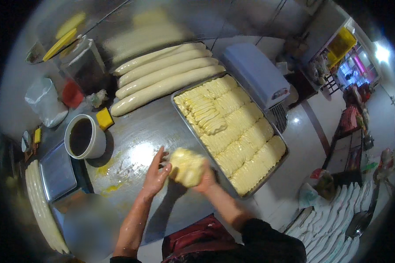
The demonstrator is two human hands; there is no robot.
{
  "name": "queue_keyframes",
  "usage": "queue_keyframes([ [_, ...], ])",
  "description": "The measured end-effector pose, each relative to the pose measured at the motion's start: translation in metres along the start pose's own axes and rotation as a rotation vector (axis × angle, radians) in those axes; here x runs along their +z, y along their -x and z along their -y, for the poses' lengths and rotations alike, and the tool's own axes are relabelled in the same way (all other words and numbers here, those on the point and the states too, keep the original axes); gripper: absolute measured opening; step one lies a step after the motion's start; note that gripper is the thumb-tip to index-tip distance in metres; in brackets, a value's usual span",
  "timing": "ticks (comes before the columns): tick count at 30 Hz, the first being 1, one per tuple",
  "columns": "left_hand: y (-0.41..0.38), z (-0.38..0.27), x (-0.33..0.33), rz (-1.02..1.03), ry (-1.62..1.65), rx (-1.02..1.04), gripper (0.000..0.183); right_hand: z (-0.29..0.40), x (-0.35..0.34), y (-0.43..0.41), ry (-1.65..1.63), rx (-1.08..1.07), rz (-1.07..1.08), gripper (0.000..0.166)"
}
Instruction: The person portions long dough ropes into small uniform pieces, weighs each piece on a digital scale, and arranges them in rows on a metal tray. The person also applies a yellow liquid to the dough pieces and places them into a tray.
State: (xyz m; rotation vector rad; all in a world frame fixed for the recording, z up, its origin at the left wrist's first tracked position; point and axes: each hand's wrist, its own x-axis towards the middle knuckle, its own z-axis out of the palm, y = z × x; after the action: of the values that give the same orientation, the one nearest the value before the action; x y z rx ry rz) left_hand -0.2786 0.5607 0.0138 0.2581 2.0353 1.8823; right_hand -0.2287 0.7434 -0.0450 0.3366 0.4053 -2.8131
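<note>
A flattened piece of pale yellow dough is held up over the steel worktable, its shadow falling below. My right hand grips it along its right edge, with the fingers partly blurred. Close by its left edge is my left hand, thumb and fingers apart; whether the thumb touches the dough is unclear. To the right, a metal tray holds several rows of ridged, glossy dough strips. One more ridged piece lies on top of them near the tray's left side.
Long oiled dough rolls lie at the back. On the left stand a white tub of dark liquid, a yellow sponge, a scale with a steel platform and more dough strips. A blue-grey box-like object sits behind the tray.
</note>
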Motion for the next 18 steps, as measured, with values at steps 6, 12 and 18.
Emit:
queue_keyframes([
  [6, 0.015, 0.037, 0.018, -0.078, 0.063, -0.153, 0.052, 0.174, 0.030, 0.041, 1.467, -0.455, 0.215, 0.086],
  [12, 0.090, 0.073, -0.035, -0.381, 0.077, -0.313, 0.050, 0.206, -0.001, 0.012, 2.743, -0.271, 0.475, 0.088],
  [18, 0.201, 0.058, -0.106, -0.668, 0.045, -0.380, 0.053, 0.189, -0.025, -0.001, 2.731, -0.362, 0.439, 0.071],
])
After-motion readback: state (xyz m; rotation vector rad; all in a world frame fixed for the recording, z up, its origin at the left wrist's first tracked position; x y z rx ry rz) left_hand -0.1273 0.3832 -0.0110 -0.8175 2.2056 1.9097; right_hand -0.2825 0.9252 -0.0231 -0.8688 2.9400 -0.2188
